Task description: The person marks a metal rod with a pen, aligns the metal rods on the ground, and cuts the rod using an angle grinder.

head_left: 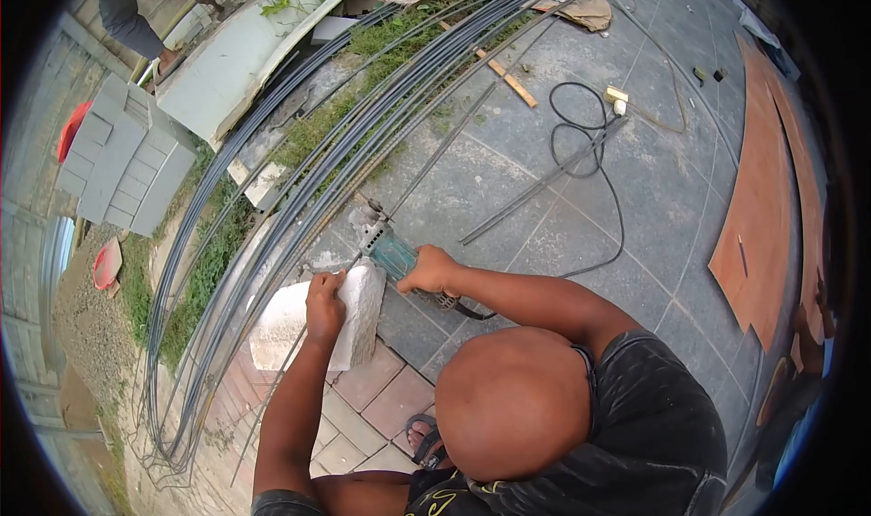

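Observation:
My right hand is wrapped round the body of a teal angle grinder, whose head points away from me. At the grinder's head, a thin steel rod runs on across the grey tiles. My left hand is closed on the rod over a rough white block, and the rod's near part slants down past my left forearm. Whether the disc touches the rod is too small to tell. A black power cord leads from the grinder to a pale extension socket.
A long bundle of steel rods curves along my left over weeds. Loose rods lie on the tiles ahead. Brown boards are at the right. Stacked grey blocks and another person's leg appear at upper left.

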A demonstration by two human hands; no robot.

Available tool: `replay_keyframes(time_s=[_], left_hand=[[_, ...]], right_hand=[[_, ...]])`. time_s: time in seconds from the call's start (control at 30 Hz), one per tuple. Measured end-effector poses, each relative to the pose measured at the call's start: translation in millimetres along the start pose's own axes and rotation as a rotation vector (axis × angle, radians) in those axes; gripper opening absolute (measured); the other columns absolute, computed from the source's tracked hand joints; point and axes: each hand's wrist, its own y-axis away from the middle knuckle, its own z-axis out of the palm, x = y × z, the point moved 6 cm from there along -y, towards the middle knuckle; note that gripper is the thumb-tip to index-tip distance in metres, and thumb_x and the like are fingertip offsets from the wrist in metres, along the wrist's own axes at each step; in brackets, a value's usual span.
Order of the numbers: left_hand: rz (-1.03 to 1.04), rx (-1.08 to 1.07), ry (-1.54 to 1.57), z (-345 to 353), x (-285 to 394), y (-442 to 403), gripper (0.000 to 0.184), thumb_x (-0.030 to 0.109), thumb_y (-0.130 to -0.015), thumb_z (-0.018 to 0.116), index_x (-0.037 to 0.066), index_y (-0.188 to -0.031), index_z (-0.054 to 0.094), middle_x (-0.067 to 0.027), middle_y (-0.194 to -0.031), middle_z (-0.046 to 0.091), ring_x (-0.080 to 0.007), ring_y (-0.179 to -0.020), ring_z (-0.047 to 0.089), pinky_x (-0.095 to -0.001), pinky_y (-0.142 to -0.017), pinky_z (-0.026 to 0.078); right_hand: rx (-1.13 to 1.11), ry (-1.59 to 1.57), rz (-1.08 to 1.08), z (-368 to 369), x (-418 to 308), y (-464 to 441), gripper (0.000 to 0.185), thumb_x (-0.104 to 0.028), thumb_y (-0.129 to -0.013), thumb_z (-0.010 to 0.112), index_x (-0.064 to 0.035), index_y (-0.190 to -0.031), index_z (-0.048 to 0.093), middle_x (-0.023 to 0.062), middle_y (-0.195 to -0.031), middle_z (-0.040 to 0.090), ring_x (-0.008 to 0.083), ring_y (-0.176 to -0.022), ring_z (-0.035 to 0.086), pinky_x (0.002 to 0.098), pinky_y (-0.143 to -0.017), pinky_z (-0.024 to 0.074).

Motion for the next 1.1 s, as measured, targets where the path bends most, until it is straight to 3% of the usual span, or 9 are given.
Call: replay_keyframes(time_s=[0.17, 0.6, 0.67, 1.1], left_hand=[[0.059, 0.042, -0.026, -0.7, 3.6, -0.7, 0.029, -0.015, -0.086, 0.06, 0.002, -0.105, 0.073, -0.0152, -0.087, 0.062, -0.0317, -0.079, 0.065, -0.0391, -0.073, 0.053], [0.057, 0.04, -0.022, -1.1, 4.0, -0.8, 0.028, -0.015, -0.086, 0.059, 0.001, -0.103, 0.073, -0.0152, -0.085, 0.061, -0.0318, -0.078, 0.064, -0.0391, -0.073, 0.052], [-0.011, -0.008, -0.011, 1.4, -2.0, -0.2, 0.038, -0.016, -0.082, 0.06, 0.005, -0.109, 0.076, -0.016, -0.093, 0.064, -0.0343, -0.086, 0.065, -0.0418, -0.079, 0.053], [0.018, 0.012, -0.01, -1.1, 4.1, -0.9, 0.039, -0.017, -0.082, 0.058, 0.005, -0.109, 0.075, -0.0167, -0.093, 0.063, -0.0349, -0.085, 0.065, -0.0415, -0.079, 0.053]], right_hand=[[-0.016, 0.008, 0.003, -2.9, -5.2, 3.2, 0.065, -0.032, -0.056, 0.087, 0.0121, -0.101, 0.071, 0.028, -0.103, 0.072, 0.0357, -0.093, 0.072, 0.0378, -0.081, 0.0572], [0.012, 0.022, 0.004, -1.4, -0.5, 0.8, 0.066, -0.032, -0.055, 0.086, 0.0111, -0.102, 0.071, 0.0277, -0.103, 0.072, 0.0364, -0.093, 0.072, 0.038, -0.081, 0.057], [0.014, 0.017, -0.004, -1.3, 0.2, 0.6, 0.065, -0.032, -0.055, 0.086, 0.0111, -0.102, 0.071, 0.0275, -0.103, 0.072, 0.0362, -0.093, 0.072, 0.0381, -0.08, 0.057], [0.016, 0.015, -0.01, -2.7, -2.9, 3.2, 0.064, -0.032, -0.056, 0.087, 0.0119, -0.1, 0.071, 0.0277, -0.101, 0.072, 0.0357, -0.092, 0.072, 0.0385, -0.08, 0.0569]])
